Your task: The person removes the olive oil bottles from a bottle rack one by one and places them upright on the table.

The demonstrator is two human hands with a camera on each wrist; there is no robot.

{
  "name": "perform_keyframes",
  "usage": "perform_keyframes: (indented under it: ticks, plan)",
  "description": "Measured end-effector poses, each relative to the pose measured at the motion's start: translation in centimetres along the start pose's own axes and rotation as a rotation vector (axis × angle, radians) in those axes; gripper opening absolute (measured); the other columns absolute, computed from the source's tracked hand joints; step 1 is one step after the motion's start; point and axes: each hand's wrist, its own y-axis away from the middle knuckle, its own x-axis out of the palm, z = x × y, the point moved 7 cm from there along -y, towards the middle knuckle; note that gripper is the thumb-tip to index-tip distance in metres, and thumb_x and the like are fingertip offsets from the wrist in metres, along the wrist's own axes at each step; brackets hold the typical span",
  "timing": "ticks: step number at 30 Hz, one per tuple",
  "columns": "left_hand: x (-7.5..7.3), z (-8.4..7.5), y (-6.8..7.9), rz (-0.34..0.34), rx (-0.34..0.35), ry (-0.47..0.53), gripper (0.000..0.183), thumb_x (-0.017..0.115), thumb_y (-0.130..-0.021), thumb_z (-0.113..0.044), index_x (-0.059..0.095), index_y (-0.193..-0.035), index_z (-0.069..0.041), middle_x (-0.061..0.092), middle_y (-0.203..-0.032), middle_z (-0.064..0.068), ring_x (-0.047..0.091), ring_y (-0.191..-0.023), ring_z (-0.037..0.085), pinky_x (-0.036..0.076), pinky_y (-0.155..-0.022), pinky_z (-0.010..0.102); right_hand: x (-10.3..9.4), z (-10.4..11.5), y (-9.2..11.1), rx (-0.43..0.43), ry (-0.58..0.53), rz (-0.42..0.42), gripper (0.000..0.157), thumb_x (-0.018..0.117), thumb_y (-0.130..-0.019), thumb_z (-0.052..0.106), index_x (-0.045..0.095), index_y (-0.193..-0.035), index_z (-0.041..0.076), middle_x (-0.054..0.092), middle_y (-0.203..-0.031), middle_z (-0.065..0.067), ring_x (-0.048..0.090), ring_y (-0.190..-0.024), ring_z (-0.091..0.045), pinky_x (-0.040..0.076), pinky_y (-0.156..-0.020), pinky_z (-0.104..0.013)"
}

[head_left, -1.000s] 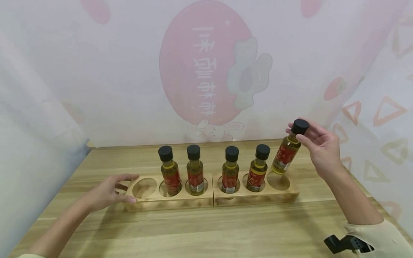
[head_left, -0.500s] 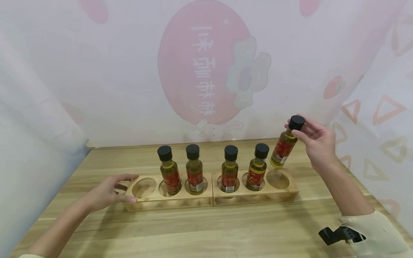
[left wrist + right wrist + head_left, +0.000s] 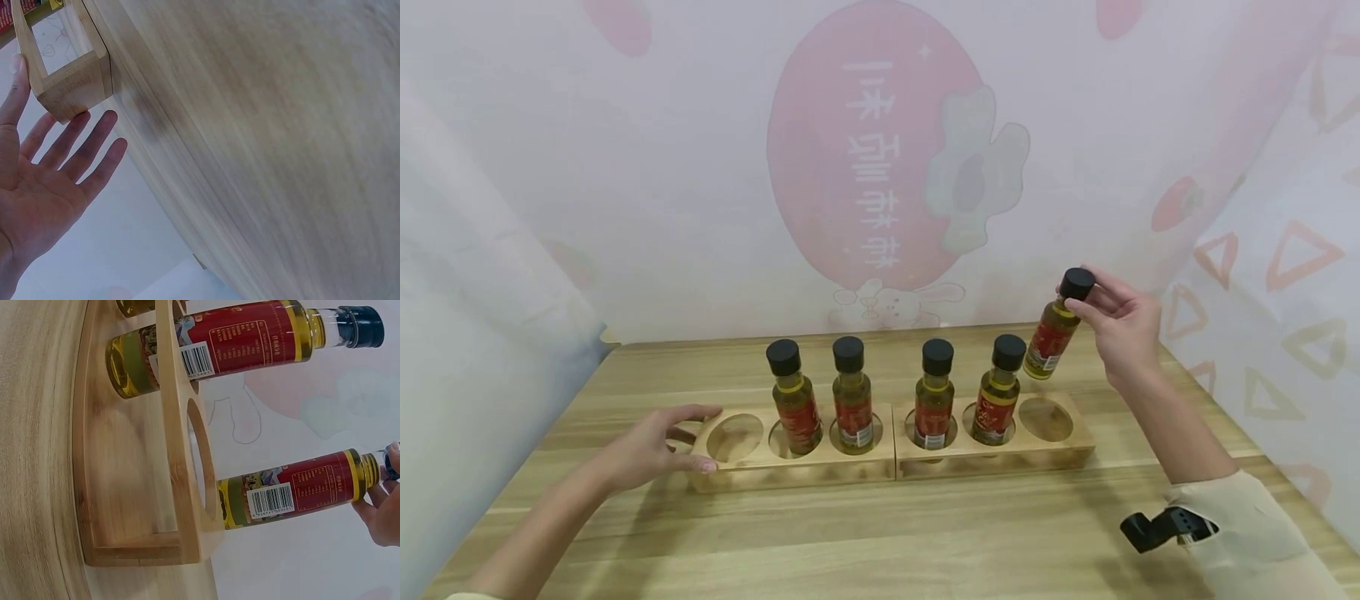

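My right hand [image 3: 1123, 333] pinches a small oil bottle [image 3: 1051, 340] by the neck just under its black cap. The bottle has a red label and tilts, its base raised above and behind the vacant right-end hole of the right wooden bottle rack [image 3: 1078, 429]. In the right wrist view the held bottle [image 3: 290, 490] shows its barcode, its base overlapping the rack's edge. My left hand [image 3: 647, 450] spans the end of the left bottle rack [image 3: 752, 475], thumb at the front corner, fingers at the back. Its fingers are fairly straight in the left wrist view.
Both racks stand end to end on a wood-grain table [image 3: 880, 542]. Two similar bottles stand in each; one is the bottle [image 3: 996, 408] nearest the held one. The left rack's end hole [image 3: 735, 437] is vacant. A printed cloth [image 3: 700, 167] hangs behind the table.
My right hand has lifted the bottle up out of line with the right-end hole and moved it slightly left and back. The left hand and both racks have stayed in place.
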Motion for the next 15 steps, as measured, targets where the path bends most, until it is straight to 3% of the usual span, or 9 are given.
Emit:
perform_keyframes:
  ticks: [9, 15]
  plan:
    - [0.0, 0.0, -0.1, -0.002, 0.008, 0.003, 0.077, 0.086, -0.086, -0.019, 0.048, -0.144, 0.014, 0.049, -0.145, 0.038, 0.067, -0.106, 0.048, 0.059, -0.082, 0.057, -0.6, -1.8, -0.6, 0.072, 0.044, -0.071, 0.047, 0.069, -0.087, -0.021, 0.077, -0.118, 0.014, 0.08, -0.094, 0.007, 0.076, -0.087, -0.006, 0.054, -0.09, -0.015]
    - [0.1, 0.1, 0.0, 0.003, -0.005, 0.016, 0.077, 0.086, -0.086, -0.019, 0.048, -0.145, 0.013, 0.048, -0.147, 0.038, 0.066, -0.107, 0.048, 0.062, -0.079, 0.049, -0.7, -2.8, -0.8, 0.104, 0.035, -0.096, 0.049, 0.07, -0.086, -0.022, 0.077, -0.12, 0.012, 0.079, -0.092, 0.007, 0.075, -0.088, -0.005, 0.054, -0.088, -0.015]
